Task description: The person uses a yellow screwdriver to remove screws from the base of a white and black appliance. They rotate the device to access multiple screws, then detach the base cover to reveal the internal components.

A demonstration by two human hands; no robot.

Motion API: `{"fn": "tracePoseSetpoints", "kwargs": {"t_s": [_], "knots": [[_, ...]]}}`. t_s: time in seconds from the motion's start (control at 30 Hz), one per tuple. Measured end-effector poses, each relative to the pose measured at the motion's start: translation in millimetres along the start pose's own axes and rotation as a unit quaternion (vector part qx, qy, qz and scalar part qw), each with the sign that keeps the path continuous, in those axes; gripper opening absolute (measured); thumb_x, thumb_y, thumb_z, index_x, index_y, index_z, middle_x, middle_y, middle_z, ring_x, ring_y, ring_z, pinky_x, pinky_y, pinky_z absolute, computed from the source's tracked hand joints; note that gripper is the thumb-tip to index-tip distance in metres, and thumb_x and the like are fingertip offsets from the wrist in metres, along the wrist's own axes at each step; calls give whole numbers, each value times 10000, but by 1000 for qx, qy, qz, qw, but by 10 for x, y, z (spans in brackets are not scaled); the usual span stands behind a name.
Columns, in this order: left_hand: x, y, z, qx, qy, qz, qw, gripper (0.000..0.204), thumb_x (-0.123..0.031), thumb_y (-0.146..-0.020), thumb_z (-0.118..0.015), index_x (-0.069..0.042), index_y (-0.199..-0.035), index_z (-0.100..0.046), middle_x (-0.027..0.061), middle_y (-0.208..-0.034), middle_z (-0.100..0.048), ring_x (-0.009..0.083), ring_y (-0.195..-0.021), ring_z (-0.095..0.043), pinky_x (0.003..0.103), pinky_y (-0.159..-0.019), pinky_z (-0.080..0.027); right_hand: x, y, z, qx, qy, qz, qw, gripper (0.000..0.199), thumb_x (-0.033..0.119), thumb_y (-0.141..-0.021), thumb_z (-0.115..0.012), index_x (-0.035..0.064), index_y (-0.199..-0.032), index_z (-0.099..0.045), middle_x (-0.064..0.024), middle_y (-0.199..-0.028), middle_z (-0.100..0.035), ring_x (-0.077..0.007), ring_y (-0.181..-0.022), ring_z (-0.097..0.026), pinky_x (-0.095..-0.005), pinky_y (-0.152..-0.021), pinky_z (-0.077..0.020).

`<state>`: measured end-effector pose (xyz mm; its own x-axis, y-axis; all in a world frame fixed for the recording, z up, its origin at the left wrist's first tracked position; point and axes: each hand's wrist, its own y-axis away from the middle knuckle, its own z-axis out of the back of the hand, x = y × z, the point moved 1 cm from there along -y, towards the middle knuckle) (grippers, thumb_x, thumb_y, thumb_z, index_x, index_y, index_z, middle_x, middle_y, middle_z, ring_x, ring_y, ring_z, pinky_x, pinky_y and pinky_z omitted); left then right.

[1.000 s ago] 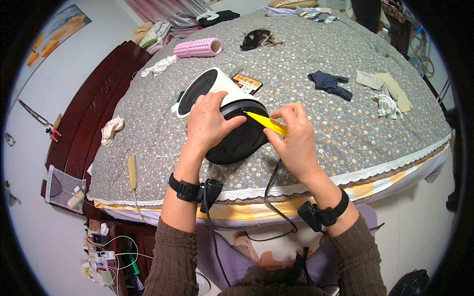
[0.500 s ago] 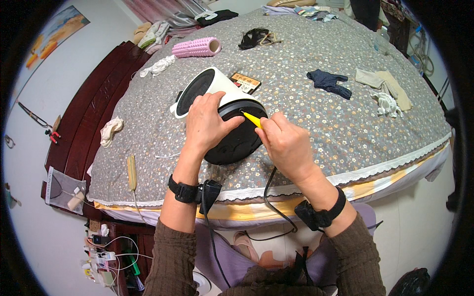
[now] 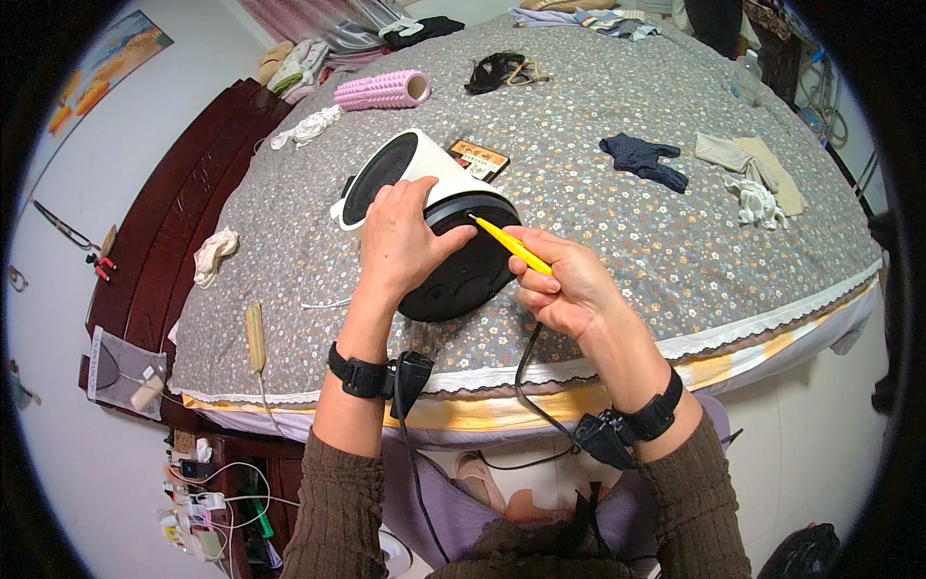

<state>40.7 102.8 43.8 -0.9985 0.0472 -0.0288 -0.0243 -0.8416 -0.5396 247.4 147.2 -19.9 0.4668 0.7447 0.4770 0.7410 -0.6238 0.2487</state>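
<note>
A white appliance (image 3: 447,183) with a dark oval face and a round black base (image 3: 451,280) lies tipped on the bed, its base turned toward me. My left hand (image 3: 395,236) grips it from the left, fingers over the white body and thumb across the base's rim. In my right hand (image 3: 569,288) is a slim yellow screwdriver (image 3: 515,248), pinched between thumb and fingers. Its dark tip meets the upper part of the base; whether a screw sits there is too small to tell. The base's lower edge touches the bedspread.
Behind the appliance lies a dark flat box (image 3: 480,159). A pink foam roller (image 3: 381,91), navy garment (image 3: 644,162) and pale clothes (image 3: 762,179) lie on the flowered bedspread (image 3: 579,116). A yellow stick-like object (image 3: 255,338) with a cord rests at the left. Black cables hang from both wristbands.
My right hand has rolled over, palm more upward, and shifted slightly down and right, baring more of the yellow handle. The screwdriver tip stays at the base; my left hand keeps its hold.
</note>
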Motion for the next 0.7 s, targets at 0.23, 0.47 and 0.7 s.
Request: {"fn": "tracePoseSetpoints", "kwargs": {"t_s": [0.23, 0.47, 0.7], "knots": [[-9, 30, 18, 4, 1, 5, 1000, 689, -375, -694, -906, -26, -1236, -663, 143, -1104, -688, 344, -1042, -634, 462, -911, -516, -26, -35, 9, -71, 229, 185, 953, 442, 185, -920, -787, 41, -1270, -559, -100, -919, -626, -107, -598, -525, -249, -514, -430], [-28, 5, 9, 11, -4, 12, 1000, 702, -393, -694, -903, -26, -1241, -661, 142, -1102, -688, 340, -1044, -635, 467, -912, -516, -37, 39, -89, -102, 585, 461, 659, 268, 62, -791, -815, -7, -977, -635, -148, -903, -655, -337, -823, -691, -393, -778, -560], [-16, 8, -1, 0, -6, 3, 1000, 672, -389, -700, -899, -26, -1219, -674, 140, -1076, -688, 339, -1027, -635, 462, -903, -518, -47, -24, -32, -50, 197, 109, 973, 180, 121, -970, -720, 35, -1086, -613, -57, -787, -593, -127, -477, -484, -266, -434, -380]]}}
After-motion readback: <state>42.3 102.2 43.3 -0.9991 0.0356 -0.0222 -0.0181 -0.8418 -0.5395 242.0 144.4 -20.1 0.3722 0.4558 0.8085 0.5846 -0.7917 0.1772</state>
